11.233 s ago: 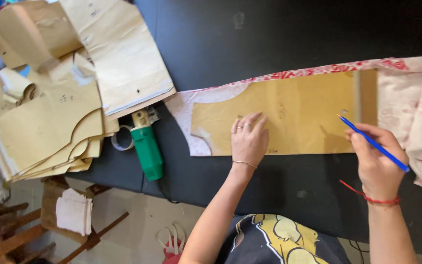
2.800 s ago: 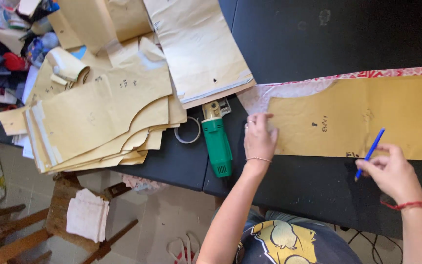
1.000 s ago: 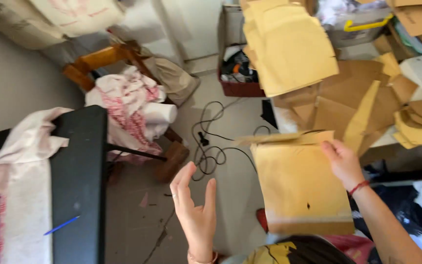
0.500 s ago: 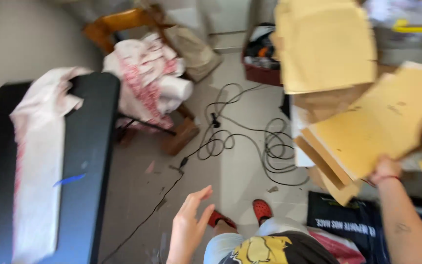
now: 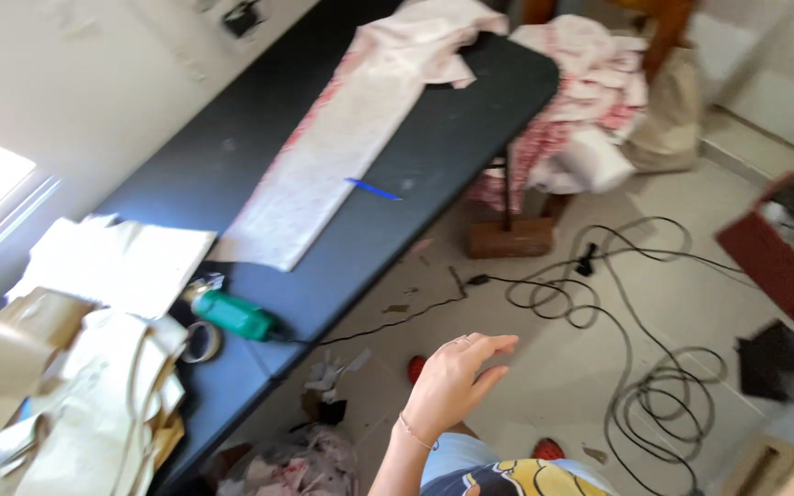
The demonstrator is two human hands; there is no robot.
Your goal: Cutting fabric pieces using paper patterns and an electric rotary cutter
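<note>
- While my left hand (image 5: 452, 381) hangs in the air over the floor (image 5: 553, 367), its fingers (image 5: 493, 345) are spread loosely and grip nothing; a thin bracelet circles the wrist.
- My right hand is out of view, so I cannot tell how its fingers stand.
- Up and to the left of my fingers runs the black bench (image 5: 434, 156), its near edge slanting across the view, well apart from my palm.
- Nearest my fingers on that bench, off to the left, lies a green tool (image 5: 232, 315) with a black cord trailing from it toward the floor; a roll of tape (image 5: 202, 342) sits just beside it.
- Farther up from my fingers, a long strip of pale pink fabric (image 5: 342, 147) stretches along the bench, and a blue pen (image 5: 372, 189) lies at its right edge, partly on the cloth and partly on the black top.
- Far left of my fingers, brown and white paper patterns (image 5: 94, 367) are heaped at the end of the bench, some hanging over the edge.
- Right of my fingers, black cables (image 5: 654, 386) coil in loops on the floor.
- Beyond the far end of the bench, up and right from my fingers, a pile of red-and-white cloth (image 5: 581, 101) is bunched on a wooden chair (image 5: 668, 37).
- Just below my fingers, two red shoe tips (image 5: 546, 448) show on the floor, one on either side of my wrist.
</note>
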